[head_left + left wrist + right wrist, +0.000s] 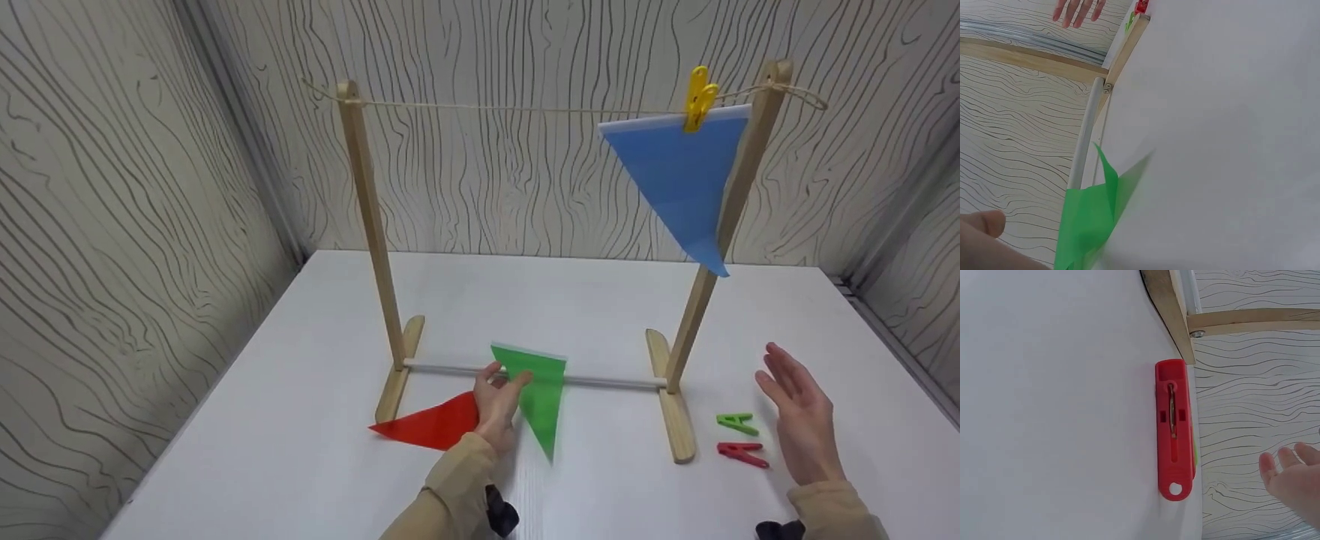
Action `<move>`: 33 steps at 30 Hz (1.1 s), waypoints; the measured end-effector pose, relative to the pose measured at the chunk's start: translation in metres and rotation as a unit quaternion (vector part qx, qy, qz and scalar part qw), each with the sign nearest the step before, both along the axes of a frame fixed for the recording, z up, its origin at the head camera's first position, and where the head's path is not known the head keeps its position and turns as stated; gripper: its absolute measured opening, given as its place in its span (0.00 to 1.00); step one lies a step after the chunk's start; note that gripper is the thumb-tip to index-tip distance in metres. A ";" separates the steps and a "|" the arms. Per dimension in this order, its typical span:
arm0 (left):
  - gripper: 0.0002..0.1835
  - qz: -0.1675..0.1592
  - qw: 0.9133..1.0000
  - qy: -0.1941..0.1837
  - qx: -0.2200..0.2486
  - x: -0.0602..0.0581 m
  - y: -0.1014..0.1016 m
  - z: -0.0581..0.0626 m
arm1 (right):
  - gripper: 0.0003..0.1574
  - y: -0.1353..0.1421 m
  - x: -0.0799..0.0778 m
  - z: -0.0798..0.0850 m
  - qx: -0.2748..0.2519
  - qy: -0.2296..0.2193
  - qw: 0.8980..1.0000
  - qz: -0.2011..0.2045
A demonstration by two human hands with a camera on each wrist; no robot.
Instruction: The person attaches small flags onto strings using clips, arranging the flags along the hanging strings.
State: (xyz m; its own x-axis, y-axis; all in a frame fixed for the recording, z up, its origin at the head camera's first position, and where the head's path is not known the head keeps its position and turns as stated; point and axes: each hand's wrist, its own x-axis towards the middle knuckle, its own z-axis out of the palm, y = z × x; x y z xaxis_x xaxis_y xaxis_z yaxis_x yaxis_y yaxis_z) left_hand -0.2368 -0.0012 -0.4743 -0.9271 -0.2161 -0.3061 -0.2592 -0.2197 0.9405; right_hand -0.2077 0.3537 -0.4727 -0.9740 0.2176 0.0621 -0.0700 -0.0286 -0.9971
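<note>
Pointing lengthwise toward the viewer, the green flag [545,405] sits at the left hand [496,409], grip unclear; right hand [804,420] relaxed, empty.

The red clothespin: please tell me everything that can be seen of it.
The red clothespin looks plastic, with a metal-looking spring, two small squarish openings and a round hole near one end. It lies on its side on the white table, its handles spread in a V, beside the green clothespin. Only the table visibly touches it; the right hand is near but apart.
</note>
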 end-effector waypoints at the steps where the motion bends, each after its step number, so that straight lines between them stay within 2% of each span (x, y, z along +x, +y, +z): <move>1: 0.36 0.000 1.000 0.000 0.000 0.000 0.001 0.000 | 0.43 0.000 0.000 0.000 -0.002 0.000 1.000 0.000; 11: 0.37 -0.018 1.000 0.008 0.014 -0.001 0.001 0.000 | 0.42 0.001 0.002 -0.002 -0.011 0.013 1.000 0.000; 20: 0.36 -0.030 0.999 -0.025 0.016 -0.002 -0.001 0.000 | 0.43 0.004 0.003 -0.004 0.001 0.002 1.000 -0.001; 27: 0.31 -0.016 1.000 -0.012 0.016 -0.004 -0.002 -0.002 | 0.41 0.010 0.004 -0.007 0.018 -0.002 1.000 0.000; 33: 0.26 -0.004 1.000 -0.005 0.008 -0.006 0.000 -0.003 | 0.32 0.015 0.005 -0.011 -0.010 -0.016 1.000 0.008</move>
